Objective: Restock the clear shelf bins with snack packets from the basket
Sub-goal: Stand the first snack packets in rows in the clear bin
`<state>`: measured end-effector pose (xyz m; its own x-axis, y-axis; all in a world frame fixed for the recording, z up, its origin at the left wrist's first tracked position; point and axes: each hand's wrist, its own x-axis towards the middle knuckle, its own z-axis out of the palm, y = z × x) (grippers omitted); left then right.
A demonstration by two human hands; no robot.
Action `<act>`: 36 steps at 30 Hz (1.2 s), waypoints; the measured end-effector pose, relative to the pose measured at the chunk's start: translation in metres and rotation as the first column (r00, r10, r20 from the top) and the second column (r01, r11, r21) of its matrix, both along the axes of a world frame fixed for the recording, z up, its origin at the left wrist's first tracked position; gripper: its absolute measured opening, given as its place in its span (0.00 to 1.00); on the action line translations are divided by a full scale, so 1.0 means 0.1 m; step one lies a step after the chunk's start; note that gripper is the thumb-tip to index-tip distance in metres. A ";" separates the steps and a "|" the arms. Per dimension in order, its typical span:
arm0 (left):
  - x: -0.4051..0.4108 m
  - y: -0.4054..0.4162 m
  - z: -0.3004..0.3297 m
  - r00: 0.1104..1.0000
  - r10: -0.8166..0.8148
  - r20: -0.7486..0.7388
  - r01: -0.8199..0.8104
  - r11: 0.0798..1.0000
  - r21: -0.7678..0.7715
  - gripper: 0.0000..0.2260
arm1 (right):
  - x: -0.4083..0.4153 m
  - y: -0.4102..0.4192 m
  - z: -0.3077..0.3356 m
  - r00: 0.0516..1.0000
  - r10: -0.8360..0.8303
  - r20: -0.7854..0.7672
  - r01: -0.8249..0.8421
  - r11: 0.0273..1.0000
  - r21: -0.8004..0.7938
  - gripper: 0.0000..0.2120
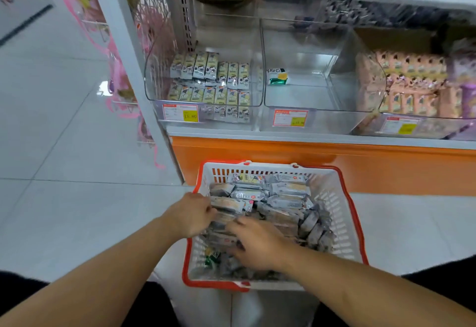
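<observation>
A white basket with a red rim (345,223) stands on the floor below the shelf, full of grey snack packets (286,195). Both my hands are inside it. My left hand (192,213) grips packets at the basket's left side, fingers curled round them. My right hand (255,244) lies palm down over the pile, its fingers curled onto packets. On the shelf, the left clear bin (206,105) holds rows of upright packets. The middle clear bin (304,94) holds only one green and white packet (277,76). The right bin (401,118) is packed with pink packets.
An orange base panel (309,164) runs under the shelf just behind the basket. Price tags (180,113) hang on the bin fronts. A pink display rack (116,74) stands left of the white shelf post. Pale floor tiles (64,172) spread to the left.
</observation>
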<state>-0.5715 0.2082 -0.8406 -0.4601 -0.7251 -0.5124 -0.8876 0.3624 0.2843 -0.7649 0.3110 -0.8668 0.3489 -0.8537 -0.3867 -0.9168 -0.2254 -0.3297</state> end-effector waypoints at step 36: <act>-0.37 -0.39 1.60 0.333 0.741 -0.584 -0.144 0.652 0.745 0.08 | -0.35 -0.60 1.96 0.808 -0.209 0.551 0.379 0.900 -0.215 0.23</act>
<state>-0.6088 0.1695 -0.6805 -0.5262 -0.7294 -0.4370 -0.0826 -0.4677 0.8800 -0.8003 0.2506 -0.6708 0.1328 -0.9891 0.0637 -0.6772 -0.1375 -0.7228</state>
